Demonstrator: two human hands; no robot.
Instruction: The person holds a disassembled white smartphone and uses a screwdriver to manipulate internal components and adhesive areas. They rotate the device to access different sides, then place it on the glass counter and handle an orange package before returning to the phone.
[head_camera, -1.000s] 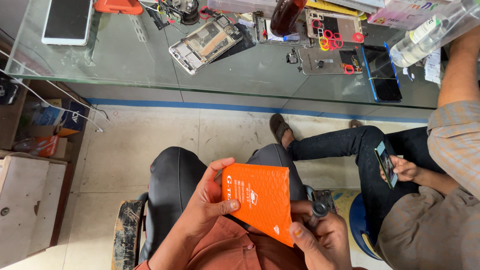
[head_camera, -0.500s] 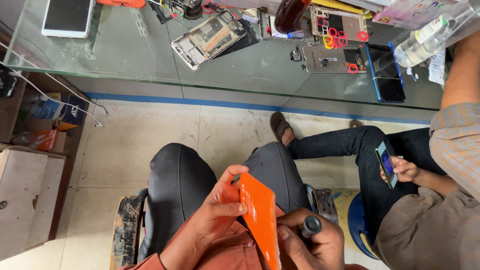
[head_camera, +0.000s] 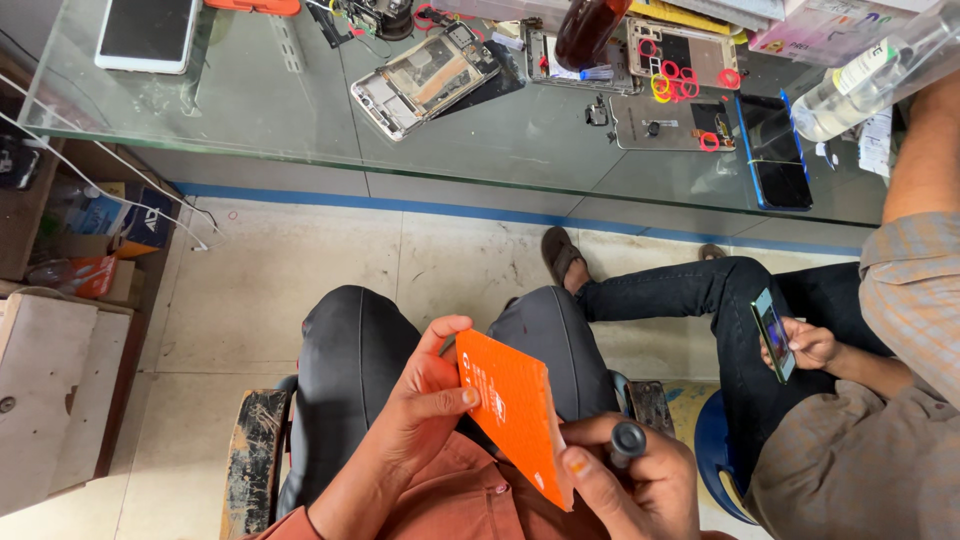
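An orange flat box is held over my lap, turned so its narrow side faces the camera. My left hand grips its left edge, thumb up and fingers across the orange face. My right hand supports the box's lower right corner and also holds a small dark cylindrical tool upright in its fist. My knees in dark trousers lie just beyond the box.
A glass counter ahead carries an opened phone, a phone back panel with red rings, a dark phone and a clear bottle. A person seated at right holds a phone. Wooden shelving stands left.
The orange box has turned from showing its broad face to nearly edge-on. My right hand shifted up beside it, and the dark tool now stands upright in that fist.
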